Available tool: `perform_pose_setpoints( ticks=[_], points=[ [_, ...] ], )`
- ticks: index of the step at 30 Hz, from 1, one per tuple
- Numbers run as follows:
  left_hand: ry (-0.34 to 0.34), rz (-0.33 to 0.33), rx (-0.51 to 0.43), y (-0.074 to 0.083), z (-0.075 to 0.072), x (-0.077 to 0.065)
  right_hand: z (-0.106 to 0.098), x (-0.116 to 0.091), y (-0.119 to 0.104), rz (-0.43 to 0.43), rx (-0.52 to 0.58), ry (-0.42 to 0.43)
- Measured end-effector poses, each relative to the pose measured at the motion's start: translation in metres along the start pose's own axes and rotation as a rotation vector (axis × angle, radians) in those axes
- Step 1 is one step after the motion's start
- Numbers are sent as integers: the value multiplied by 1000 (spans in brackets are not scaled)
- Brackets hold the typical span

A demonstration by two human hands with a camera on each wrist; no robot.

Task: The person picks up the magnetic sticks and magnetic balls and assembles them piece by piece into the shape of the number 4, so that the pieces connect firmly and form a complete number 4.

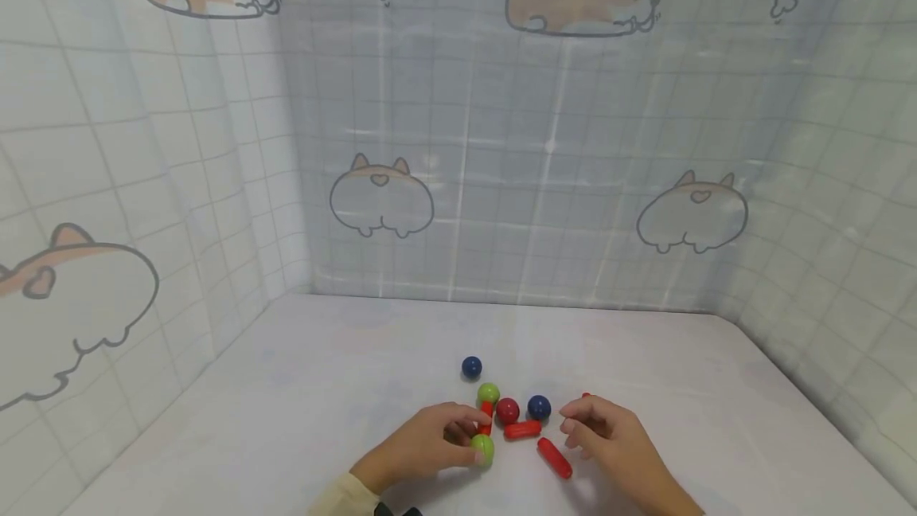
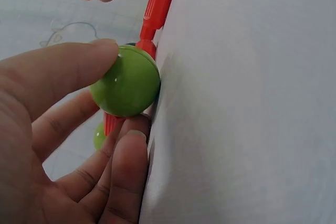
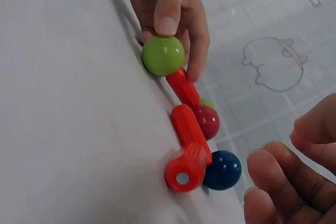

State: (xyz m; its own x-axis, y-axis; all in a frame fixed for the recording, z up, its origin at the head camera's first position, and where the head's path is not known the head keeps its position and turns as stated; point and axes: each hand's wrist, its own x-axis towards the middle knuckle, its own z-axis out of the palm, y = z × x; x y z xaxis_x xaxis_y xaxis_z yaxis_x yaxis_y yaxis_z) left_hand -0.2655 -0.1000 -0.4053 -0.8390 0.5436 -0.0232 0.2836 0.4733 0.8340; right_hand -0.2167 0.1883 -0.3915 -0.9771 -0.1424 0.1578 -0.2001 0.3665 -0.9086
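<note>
My left hand (image 1: 430, 440) has its thumb on the nearer green ball (image 1: 483, 450) and its forefinger by an upright-lying red rod (image 1: 485, 418). In the left wrist view the fingers curl round behind that ball (image 2: 126, 81). The rod runs from it to a farther green ball (image 1: 489, 393). My right hand (image 1: 609, 436) holds nothing, its fingers loosely bent beside a blue ball (image 1: 540, 408). Between the hands lie a red ball (image 1: 507, 411), a second red rod (image 1: 523, 430) and a slanted red rod (image 1: 555, 459), whose end shows a silver disc in the right wrist view.
Another blue ball (image 1: 471, 367) sits farther back on the white tabletop (image 1: 344, 373). A small red tip (image 1: 586, 395) peeks out behind the right hand. Gridded curtains (image 1: 487, 261) with dog drawings stand at the back and both sides.
</note>
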Motion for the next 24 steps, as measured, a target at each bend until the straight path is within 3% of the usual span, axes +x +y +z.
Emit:
perform_pose_setpoints(
  ticks=[7, 18, 24],
  points=[
    [-5, 27, 19, 0, 1, 0, -5, 0, 8, 106, -35, 23],
    [20, -6, 40, -5, 1, 0, 8, 4, 17, 68, -190, -142],
    [13, 29, 31, -7, 0, 0, 16, 4, 13, 159, -192, -162]
  ],
)
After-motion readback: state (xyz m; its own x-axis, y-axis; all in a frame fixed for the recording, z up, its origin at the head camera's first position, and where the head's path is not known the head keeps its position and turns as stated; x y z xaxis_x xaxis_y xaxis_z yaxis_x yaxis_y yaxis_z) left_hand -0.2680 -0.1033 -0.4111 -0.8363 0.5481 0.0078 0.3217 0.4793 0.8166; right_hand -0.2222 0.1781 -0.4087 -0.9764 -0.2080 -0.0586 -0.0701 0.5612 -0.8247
